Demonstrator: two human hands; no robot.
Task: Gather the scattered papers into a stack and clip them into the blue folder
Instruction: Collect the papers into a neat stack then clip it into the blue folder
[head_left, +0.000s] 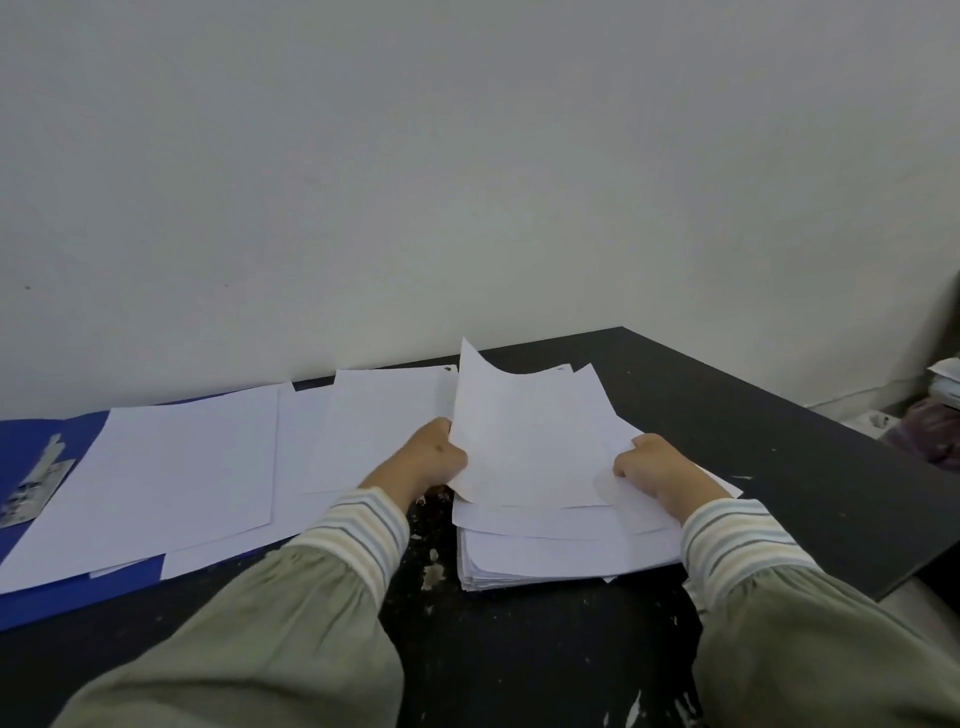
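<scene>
Black table (727, 415): fingers of both hands around raised sheets (530, 441), long axis wallward.

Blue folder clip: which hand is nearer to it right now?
Left. The left hand grips the left edge of the lifted sheets, several loose papers away from the clip. The right hand grips their right edge, farther still.
</scene>
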